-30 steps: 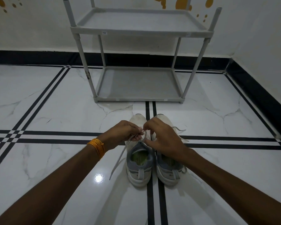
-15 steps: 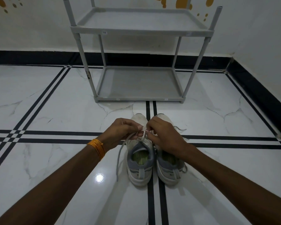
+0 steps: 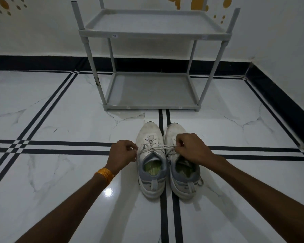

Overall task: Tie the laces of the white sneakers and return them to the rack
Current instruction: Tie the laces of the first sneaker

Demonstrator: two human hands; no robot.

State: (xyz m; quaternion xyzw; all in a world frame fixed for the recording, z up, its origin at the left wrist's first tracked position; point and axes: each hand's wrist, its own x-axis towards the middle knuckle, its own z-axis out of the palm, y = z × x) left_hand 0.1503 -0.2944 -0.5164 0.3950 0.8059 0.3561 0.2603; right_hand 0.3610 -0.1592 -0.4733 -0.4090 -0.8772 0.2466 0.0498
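Tiled floor, frame centre: left hand (image 3: 123, 153) and right hand (image 3: 191, 147) each pinch a lace (image 3: 161, 147) end, drawn sideways across the left sneaker (image 3: 151, 155).

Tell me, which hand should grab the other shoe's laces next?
Probably the right hand. It already sits over the right sneaker, whose lace looks loose by the heel. The left hand is on the floor side of the left sneaker. Both still pinch the left sneaker's lace, so finish that first.
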